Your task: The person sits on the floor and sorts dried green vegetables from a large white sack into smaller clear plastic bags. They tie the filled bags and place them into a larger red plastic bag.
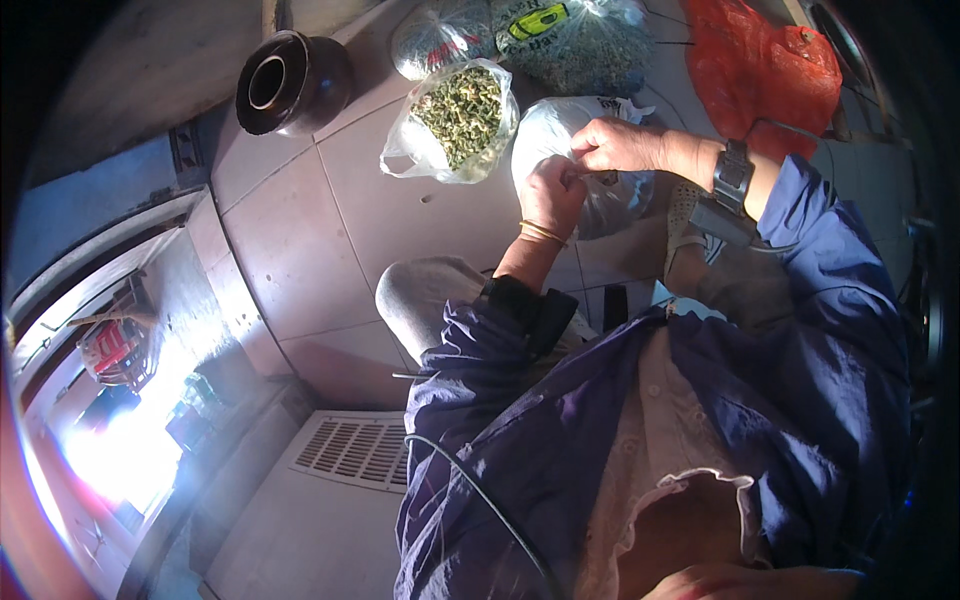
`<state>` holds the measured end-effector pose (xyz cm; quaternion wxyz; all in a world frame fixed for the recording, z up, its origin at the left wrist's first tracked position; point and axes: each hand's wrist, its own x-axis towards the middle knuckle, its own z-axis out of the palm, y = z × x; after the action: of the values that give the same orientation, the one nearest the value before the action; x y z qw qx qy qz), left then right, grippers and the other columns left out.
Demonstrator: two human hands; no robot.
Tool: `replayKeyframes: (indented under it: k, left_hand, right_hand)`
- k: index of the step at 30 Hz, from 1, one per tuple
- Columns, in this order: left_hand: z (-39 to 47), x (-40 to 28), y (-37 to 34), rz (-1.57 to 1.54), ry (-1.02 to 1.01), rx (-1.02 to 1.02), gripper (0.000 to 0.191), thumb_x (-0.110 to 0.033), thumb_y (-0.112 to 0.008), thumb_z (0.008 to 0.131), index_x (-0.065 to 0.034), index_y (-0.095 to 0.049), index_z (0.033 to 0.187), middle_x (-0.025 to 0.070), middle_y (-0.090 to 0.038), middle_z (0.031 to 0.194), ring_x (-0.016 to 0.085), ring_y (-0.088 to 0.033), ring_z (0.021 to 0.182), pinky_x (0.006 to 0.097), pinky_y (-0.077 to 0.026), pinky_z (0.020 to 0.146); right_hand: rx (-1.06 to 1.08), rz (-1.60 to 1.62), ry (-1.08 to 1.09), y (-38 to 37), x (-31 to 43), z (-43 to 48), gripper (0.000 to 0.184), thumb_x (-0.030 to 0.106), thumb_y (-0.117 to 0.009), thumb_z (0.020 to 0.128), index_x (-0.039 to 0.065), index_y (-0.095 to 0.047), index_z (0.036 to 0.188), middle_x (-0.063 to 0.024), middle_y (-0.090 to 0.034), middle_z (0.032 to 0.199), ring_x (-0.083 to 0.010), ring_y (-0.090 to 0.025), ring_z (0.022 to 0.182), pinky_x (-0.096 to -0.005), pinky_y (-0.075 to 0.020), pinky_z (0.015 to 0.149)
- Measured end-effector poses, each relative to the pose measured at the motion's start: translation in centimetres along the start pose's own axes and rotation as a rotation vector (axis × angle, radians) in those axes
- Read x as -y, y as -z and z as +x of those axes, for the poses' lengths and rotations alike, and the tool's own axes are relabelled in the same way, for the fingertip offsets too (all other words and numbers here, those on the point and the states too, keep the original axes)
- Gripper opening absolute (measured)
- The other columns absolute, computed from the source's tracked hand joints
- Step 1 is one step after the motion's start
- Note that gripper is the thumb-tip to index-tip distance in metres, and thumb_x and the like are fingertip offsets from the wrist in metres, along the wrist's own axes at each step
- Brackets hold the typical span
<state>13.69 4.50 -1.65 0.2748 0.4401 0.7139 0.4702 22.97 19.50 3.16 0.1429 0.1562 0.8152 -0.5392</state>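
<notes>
A bulging white plastic bag [546, 124] rests on the tiled floor in front of me, its contents hidden by the film. My left hand [553, 196] and my right hand [619, 146] meet over its top, fingertips pinched together on the gathered plastic. The exact shape of the plastic between the fingers is hidden. Just left of it stands an open plastic bag [461, 120] filled with small green and pale dried pieces, its handle loop spread on the tiles.
Behind are two filled clear bags, a smaller one [442, 46] and a larger one [577, 49]. A red plastic bag [765, 67] is at the far right, a dark round pot [322, 86] at the far left. A vented white panel [352, 450] and a doorway lie left of me.
</notes>
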Motion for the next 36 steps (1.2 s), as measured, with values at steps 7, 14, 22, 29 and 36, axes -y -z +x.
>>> replayKeyframes:
  k: [7, 14, 22, 29, 36]
  left_hand:
    - [-0.5, 1.1, -0.6, -0.019, 0.077, -0.020, 0.008, -0.005, -0.058, 0.069, -0.0009, -0.061, 0.075, 0.0071, -0.058, 0.060, 0.012, -0.054, 0.055, 0.0263, -0.045, 0.054]
    - [-0.2, 1.9, -0.2, -0.207, 0.291, 0.092, 0.007, -0.004, -0.059, 0.072, -0.0021, -0.064, 0.077, -0.0022, -0.054, 0.058, 0.004, -0.046, 0.055, 0.0208, -0.039, 0.050]
    - [0.0, 1.0, 0.6, -0.241, 0.230, 0.020, 0.009, -0.006, -0.059, 0.075, -0.0034, -0.064, 0.081, -0.0061, -0.054, 0.062, 0.002, -0.043, 0.054, 0.0182, -0.035, 0.049]
    - [-0.2, 2.2, 1.6, -0.411, 0.375, 0.433, 0.012, -0.007, -0.056, 0.078, -0.0028, -0.062, 0.087, -0.0049, -0.054, 0.072, 0.001, -0.045, 0.060, 0.0173, -0.037, 0.053]
    - [1.1, 1.0, 3.2, -0.251, 0.299, 0.641, 0.016, -0.013, -0.061, 0.077, -0.0011, -0.062, 0.087, -0.0047, -0.053, 0.069, 0.004, -0.047, 0.061, 0.0207, -0.040, 0.055]
  right_hand:
    - [0.075, -0.234, 0.237, 1.4, -1.9, 0.0, 0.011, 0.010, -0.063, 0.074, -0.001, -0.060, 0.075, -0.0126, -0.058, 0.073, -0.0257, -0.058, 0.070, -0.0335, -0.0441, 0.065]
    - [0.073, -0.079, 0.117, 1.1, -3.1, -0.6, 0.009, 0.007, -0.058, 0.076, 0.000, -0.060, 0.081, -0.0086, -0.059, 0.070, -0.0180, -0.056, 0.064, -0.0314, -0.0443, 0.060]
    - [0.040, 0.112, -0.107, 0.4, -1.0, 0.1, 0.014, 0.013, -0.058, 0.075, -0.001, -0.058, 0.074, -0.0010, -0.054, 0.060, -0.0099, -0.050, 0.058, -0.0282, -0.0412, 0.052]
    - [0.124, 0.810, -0.404, -0.2, -2.2, -0.3, 0.017, 0.014, -0.054, 0.079, 0.010, -0.050, 0.063, 0.0052, -0.040, 0.053, -0.0043, -0.032, 0.041, -0.0223, -0.0241, 0.037]
    - [0.169, 1.151, -0.472, -1.5, -2.5, -1.1, 0.019, 0.016, -0.050, 0.085, 0.012, -0.047, 0.067, 0.0065, -0.037, 0.055, -0.0034, -0.031, 0.040, -0.0205, -0.0231, 0.036]
